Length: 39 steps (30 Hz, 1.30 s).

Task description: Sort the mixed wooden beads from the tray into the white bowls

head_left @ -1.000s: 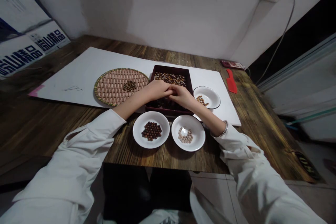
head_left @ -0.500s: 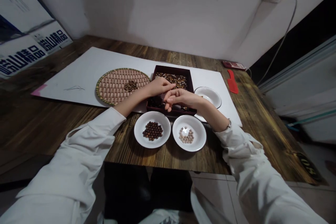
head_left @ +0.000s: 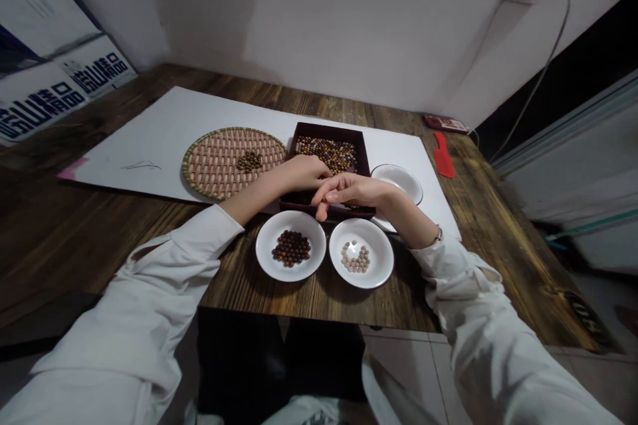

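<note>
Over the near half of a dark red box of mixed beads, my two hands meet. My left hand reaches in from the left, fingers bent down and together, their tips hidden behind the other hand. My right hand lies across the box's front part, thumb pressed to the fingers; a small brownish spot shows there, too small to name. Just in front stand a white bowl of dark brown beads and another white bowl with pale beads.
A round woven tray with a small heap of brown beads lies left of the box on a white board. Right of the box are another white bowl, a red comb-like piece and a phone-like object with a cable.
My left hand has dipped lower, its fingers bending down behind my right hand. My right fingers have drawn together and shifted slightly toward the front of the box.
</note>
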Tool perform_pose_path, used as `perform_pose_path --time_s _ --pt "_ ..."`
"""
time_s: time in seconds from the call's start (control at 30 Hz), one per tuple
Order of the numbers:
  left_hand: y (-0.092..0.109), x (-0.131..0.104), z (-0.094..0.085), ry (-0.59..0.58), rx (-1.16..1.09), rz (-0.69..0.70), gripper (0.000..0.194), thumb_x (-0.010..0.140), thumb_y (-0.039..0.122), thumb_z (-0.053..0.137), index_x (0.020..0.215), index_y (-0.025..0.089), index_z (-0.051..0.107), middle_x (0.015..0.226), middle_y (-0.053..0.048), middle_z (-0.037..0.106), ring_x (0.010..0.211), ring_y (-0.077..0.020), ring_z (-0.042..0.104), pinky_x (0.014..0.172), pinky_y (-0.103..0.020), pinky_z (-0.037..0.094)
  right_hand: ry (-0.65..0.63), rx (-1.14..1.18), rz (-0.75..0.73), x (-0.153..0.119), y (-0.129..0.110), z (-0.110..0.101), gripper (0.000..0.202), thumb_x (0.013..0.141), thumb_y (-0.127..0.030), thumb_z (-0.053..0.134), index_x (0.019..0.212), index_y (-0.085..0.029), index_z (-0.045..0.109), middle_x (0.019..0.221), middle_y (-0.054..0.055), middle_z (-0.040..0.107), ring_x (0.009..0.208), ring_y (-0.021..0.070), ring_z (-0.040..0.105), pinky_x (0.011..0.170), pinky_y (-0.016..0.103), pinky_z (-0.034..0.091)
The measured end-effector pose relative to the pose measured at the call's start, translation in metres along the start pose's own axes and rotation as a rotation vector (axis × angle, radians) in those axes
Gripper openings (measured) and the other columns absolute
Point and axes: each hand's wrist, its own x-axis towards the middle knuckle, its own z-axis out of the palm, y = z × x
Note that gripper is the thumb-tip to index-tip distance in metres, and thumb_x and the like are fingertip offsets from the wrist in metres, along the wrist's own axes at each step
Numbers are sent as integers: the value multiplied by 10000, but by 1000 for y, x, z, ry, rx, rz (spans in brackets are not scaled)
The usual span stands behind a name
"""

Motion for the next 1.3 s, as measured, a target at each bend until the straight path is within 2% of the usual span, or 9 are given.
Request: perform_pose_path --time_s 0.13,0.3,0.43,0.6,0.83,1.17,1.3 --pt "1 0 -1 -2 25 24 279 868 346 544 934 221 785 888 -57 778 781 -174 684 628 -241 381 -24 8 -12 0 3 -2 255 890 -336 705 1026 -123 675 915 59 774 888 137 727 854 253 530" --pt "5 -2 -3 -6 74 0 308 893 348 512 948 214 784 910 -68 776 809 -182 692 640 -246 386 -81 17 -36 -1 8 -7 242 904 -373 680 938 -139 627 770 33 757 866 164 725 833 297 537" --pt "5 -3 -3 -15 82 -7 297 892 345 523 947 211 782 922 -73 775 826 -193 699 654 -250 396 -58 2 -21 -1 7 -7 231 910 -356 668 960 -135 624 772 30 755 822 155 724 796 284 539" --pt "4 -2 -1 -16 89 -8 286 883 363 546 941 213 783 925 -78 773 840 -200 703 681 -245 422 -20 14 24 -1 6 -5 235 889 -354 680 977 -146 616 739 24 753 853 167 730 851 311 534" --pt "11 -1 -7 -64 165 -59 287 891 375 548 878 205 779 893 -80 773 820 -196 708 669 -231 438 23 61 30 0 1 0 263 870 -319 695 1039 -140 600 946 85 772 908 167 733 878 305 538" --pt "12 -3 -8 -68 168 -36 311 904 394 531 886 205 777 879 -77 770 804 -185 701 650 -228 420 -5 58 11 -1 -1 0 260 876 -231 650 1108 -119 614 1018 105 760 942 187 732 907 328 539" --pt "13 -2 -8 -75 165 -36 310 905 382 526 902 202 779 918 -87 773 831 -200 704 658 -238 428 20 59 31 -1 -1 0 272 870 -258 670 1095 -115 618 1004 113 762 922 186 735 890 326 547"
